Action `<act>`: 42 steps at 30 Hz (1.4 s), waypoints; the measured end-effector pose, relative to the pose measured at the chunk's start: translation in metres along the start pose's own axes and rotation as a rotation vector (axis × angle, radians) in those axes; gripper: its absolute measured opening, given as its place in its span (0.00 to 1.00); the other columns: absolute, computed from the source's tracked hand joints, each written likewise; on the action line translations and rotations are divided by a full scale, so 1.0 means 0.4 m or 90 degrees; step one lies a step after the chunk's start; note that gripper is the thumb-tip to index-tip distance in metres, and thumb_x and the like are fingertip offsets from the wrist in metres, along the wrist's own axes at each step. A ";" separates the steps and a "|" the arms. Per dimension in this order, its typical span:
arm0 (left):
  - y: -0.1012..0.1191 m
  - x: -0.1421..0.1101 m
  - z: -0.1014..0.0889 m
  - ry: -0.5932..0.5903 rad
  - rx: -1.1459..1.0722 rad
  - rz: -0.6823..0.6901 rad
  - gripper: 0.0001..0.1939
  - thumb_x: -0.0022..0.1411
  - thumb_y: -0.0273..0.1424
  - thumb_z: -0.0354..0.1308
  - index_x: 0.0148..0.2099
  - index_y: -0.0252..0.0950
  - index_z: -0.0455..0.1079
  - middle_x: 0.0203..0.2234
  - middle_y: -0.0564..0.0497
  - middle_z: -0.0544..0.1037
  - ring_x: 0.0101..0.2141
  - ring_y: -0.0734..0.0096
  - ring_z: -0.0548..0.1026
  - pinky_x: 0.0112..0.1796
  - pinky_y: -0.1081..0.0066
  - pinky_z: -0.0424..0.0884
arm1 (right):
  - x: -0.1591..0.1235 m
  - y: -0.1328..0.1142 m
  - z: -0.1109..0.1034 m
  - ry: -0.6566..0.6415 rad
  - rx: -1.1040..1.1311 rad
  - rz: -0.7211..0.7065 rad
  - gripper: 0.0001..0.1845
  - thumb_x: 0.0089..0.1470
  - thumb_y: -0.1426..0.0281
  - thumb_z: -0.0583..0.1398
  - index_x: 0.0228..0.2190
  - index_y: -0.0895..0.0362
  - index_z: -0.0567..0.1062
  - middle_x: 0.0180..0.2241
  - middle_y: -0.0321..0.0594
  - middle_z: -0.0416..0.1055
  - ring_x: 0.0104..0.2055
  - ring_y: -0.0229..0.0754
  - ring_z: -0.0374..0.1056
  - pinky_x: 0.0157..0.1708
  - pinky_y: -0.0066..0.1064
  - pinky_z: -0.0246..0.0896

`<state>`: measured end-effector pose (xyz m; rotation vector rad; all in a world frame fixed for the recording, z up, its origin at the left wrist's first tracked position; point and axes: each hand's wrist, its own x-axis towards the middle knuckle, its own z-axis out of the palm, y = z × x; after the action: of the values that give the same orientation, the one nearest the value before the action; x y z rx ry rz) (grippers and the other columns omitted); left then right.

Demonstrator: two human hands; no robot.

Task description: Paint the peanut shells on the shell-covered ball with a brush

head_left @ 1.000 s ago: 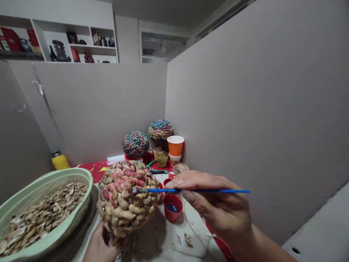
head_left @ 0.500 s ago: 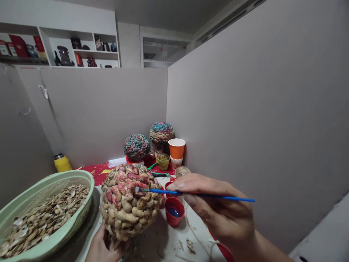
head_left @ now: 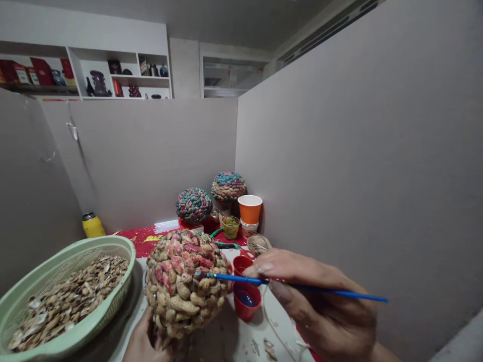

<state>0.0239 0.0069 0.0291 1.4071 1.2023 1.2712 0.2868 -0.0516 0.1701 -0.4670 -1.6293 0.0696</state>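
A blue-handled paintbrush (head_left: 241, 279) is pinched in my right hand (head_left: 320, 301), its tip at the front of a ball covered in peanut shells (head_left: 184, 296). Pink-red paint colours several shells on the ball's upper part; the lower ones are plain tan. My left hand (head_left: 141, 337) grips the ball from below, its fingers partly hidden underneath. Just right of the ball, a red cup (head_left: 247, 301) holds dark blue liquid. Another red cup (head_left: 242, 263) stands behind it, partly covered by the brush and my right hand.
At left is a green basket (head_left: 126, 251) of loose shells, with a yellow bottle (head_left: 93, 226) behind. Two painted peanut balls (head_left: 193, 206), an orange paper cup (head_left: 249, 210), a tub of yellowish paint (head_left: 230, 229) and a twine roll (head_left: 259, 244) stand at the back. Grey partitions (head_left: 339, 151) enclose the table.
The view has shifted, so everything sits slightly farther right and lower. The brush tip has moved a little down and right across the shells. Both hands keep their holds.
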 end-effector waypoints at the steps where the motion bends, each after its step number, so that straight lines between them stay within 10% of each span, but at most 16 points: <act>1: -0.004 0.001 -0.001 0.002 -0.003 0.005 0.21 0.39 0.36 0.74 0.38 0.36 0.78 0.44 0.40 0.88 0.45 0.47 0.85 0.41 0.67 0.82 | -0.004 0.003 0.001 0.017 0.006 0.018 0.18 0.56 0.79 0.64 0.45 0.48 0.82 0.33 0.40 0.84 0.34 0.45 0.80 0.37 0.34 0.79; 11: 0.004 -0.006 0.005 0.001 -0.050 -0.011 0.26 0.39 0.34 0.75 0.43 0.36 0.77 0.41 0.41 0.88 0.42 0.47 0.86 0.41 0.64 0.83 | 0.012 0.042 0.023 0.113 0.032 0.208 0.05 0.59 0.71 0.65 0.35 0.49 0.83 0.30 0.33 0.81 0.27 0.35 0.79 0.29 0.21 0.77; 30: 0.010 0.019 -0.033 -0.110 0.101 -0.007 0.17 0.42 0.32 0.72 0.38 0.37 0.78 0.46 0.41 0.87 0.47 0.45 0.84 0.45 0.62 0.82 | 0.004 0.039 0.024 0.108 0.036 0.198 0.06 0.59 0.71 0.65 0.36 0.49 0.83 0.30 0.33 0.81 0.27 0.34 0.78 0.29 0.20 0.76; 42: -0.018 0.044 -0.048 -0.022 0.263 0.095 0.18 0.42 0.43 0.66 0.33 0.37 0.81 0.31 0.41 0.89 0.33 0.41 0.87 0.33 0.55 0.84 | 0.021 0.005 -0.051 0.206 -0.018 0.164 0.04 0.60 0.69 0.66 0.37 0.48 0.82 0.30 0.33 0.80 0.29 0.36 0.77 0.29 0.26 0.75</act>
<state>0.0041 0.0256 0.0268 1.8379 1.4134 1.1314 0.3067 -0.0516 0.1797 -0.6719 -1.2494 0.1560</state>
